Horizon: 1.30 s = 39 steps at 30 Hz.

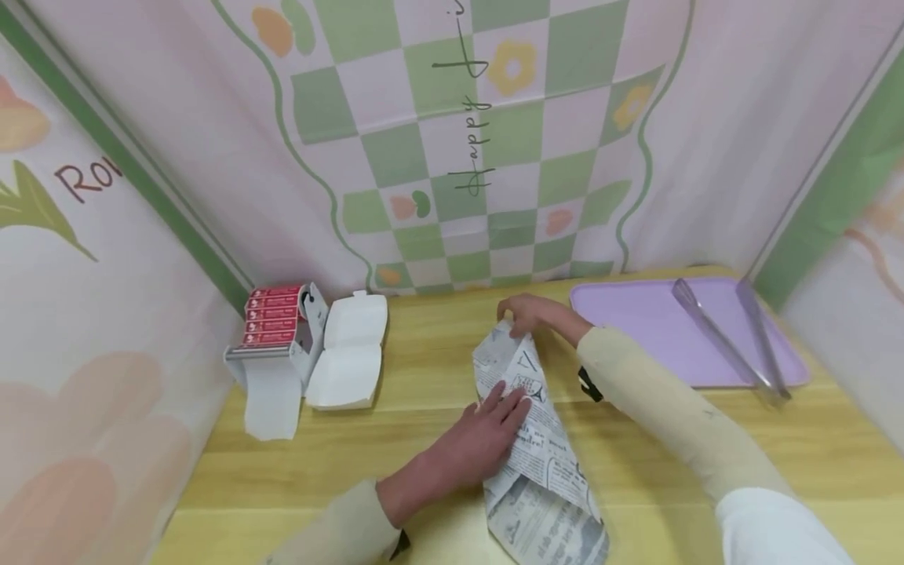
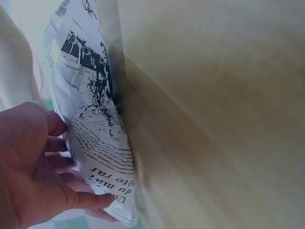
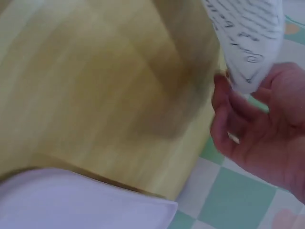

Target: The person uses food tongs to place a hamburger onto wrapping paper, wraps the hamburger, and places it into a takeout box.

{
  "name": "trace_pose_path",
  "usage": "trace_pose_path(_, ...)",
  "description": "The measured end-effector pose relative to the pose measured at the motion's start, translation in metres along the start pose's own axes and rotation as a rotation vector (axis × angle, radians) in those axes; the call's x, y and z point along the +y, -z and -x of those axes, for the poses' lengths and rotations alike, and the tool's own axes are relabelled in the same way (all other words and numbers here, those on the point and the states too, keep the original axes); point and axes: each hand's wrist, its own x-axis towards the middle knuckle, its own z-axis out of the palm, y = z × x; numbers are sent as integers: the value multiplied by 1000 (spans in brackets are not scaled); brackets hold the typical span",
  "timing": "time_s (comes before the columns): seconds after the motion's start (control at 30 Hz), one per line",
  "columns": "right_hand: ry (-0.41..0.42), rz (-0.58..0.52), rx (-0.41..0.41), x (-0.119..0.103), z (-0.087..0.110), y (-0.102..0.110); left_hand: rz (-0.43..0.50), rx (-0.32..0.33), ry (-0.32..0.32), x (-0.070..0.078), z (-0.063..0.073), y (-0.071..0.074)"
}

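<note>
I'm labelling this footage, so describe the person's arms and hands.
The left hand and right hand are bare. Both arms wear beige sleeves, with a small black item by each wrist; white fabric shows higher on the right.

The table bears tray, box, dispenser and, apparently, paper.

Two hands in play, one left hand, one right hand, and it's one folded newsprint wrap mid-bench! Over to the far left corner: one label dispenser, one roll of red labels, one white clamshell box. Across, far right corner, one lilac tray, one pair of metal tongs, two arms!
</note>
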Motion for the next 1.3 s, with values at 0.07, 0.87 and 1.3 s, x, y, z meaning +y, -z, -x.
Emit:
trace_pose_path(0.07,3,8,106,1,6,-4,85,13,15,0,0,-2)
trace_pose_path(0.87,117,-160,276,-58,169,-96,1024,322,313,-16,10,-22)
trace_pose_path(1.3,89,-315,396,-65,163,-115,1187,255,377,-19,-5,-33)
